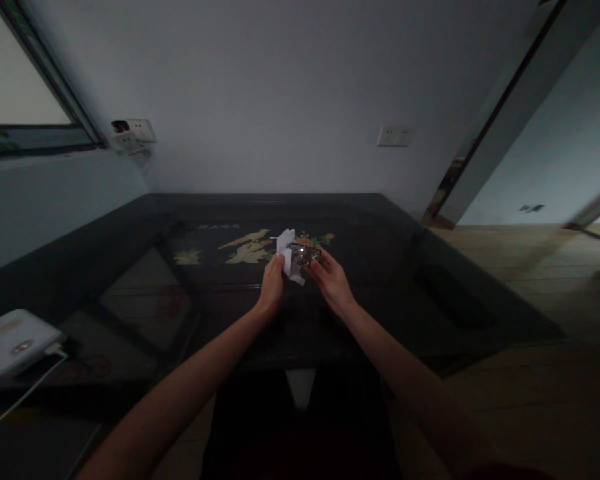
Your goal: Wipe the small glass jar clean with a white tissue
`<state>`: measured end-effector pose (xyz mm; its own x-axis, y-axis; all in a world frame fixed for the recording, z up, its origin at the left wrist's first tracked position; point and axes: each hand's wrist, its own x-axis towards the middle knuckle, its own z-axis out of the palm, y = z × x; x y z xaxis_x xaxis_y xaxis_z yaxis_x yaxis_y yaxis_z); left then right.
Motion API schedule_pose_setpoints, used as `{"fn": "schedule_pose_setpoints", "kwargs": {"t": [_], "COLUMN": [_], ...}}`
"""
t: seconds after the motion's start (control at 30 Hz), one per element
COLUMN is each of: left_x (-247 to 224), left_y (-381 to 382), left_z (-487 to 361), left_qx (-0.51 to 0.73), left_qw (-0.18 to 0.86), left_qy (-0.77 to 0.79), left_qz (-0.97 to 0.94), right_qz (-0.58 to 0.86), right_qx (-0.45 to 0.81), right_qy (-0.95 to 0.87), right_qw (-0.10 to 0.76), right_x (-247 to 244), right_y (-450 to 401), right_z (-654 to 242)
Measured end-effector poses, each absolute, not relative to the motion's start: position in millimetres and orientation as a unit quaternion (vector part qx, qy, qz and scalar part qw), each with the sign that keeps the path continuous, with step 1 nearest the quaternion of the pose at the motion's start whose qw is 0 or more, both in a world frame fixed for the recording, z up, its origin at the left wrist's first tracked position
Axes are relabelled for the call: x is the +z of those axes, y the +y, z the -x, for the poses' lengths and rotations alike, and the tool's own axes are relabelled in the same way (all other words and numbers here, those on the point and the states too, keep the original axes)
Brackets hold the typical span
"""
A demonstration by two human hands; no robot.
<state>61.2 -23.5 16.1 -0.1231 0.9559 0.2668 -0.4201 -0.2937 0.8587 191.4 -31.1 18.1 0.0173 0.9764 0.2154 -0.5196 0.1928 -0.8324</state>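
Left hand [272,285] holds tissue [285,240] against shiny item [303,254]; right hand [334,281] pinches item's other end, likely steadying it. All above table [385,283].

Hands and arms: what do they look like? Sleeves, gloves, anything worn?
Left hand and right hand are ungloved. Both forearms are bare, with no watch, band or cable visible on the wrists. Dark reddish fabric at the bottom right edge may be a sleeve; too dim to confirm.
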Motion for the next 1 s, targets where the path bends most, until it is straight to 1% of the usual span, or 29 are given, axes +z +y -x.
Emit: {"fn": "schedule_pose_setpoints", "kwargs": {"t": [0.1, 0.23, 0.43, 0.6, 0.73, 0.9, 1.0], "left_x": [12, 6, 8, 15, 16, 22, 28], "left_y": [-25, -26, -30, -35, -39, -47, -52], "left_z": [-63, -64, -64, -64, -66, -65, -64], "left_qx": [0.684, 0.681, 0.669, 0.638, 0.62, 0.623, 0.627], "left_qw": [0.502, 0.48, 0.403, 0.338, 0.313, 0.307, 0.281], "left_qy": [0.313, 0.326, 0.375, 0.42, 0.406, 0.376, 0.348], "left_qz": [-0.428, -0.446, -0.5, -0.55, -0.594, -0.613, -0.637], "right_qz": [0.295, 0.3, 0.316, 0.293, 0.281, 0.237, 0.219], "right_qx": [0.553, 0.545, 0.535, 0.561, 0.571, 0.593, 0.589], "right_qy": [-0.384, -0.391, -0.386, -0.43, -0.442, -0.444, -0.455], "right_qw": [0.678, 0.679, 0.682, 0.644, 0.632, 0.628, 0.631], "right_x": [15, 14, 17, 18, 20, 29, 35], "right_y": [-29, -29, -29, -33, -36, -40, -43], "right_z": [-192, -193, -193, -188, -186, -187, -187]}}
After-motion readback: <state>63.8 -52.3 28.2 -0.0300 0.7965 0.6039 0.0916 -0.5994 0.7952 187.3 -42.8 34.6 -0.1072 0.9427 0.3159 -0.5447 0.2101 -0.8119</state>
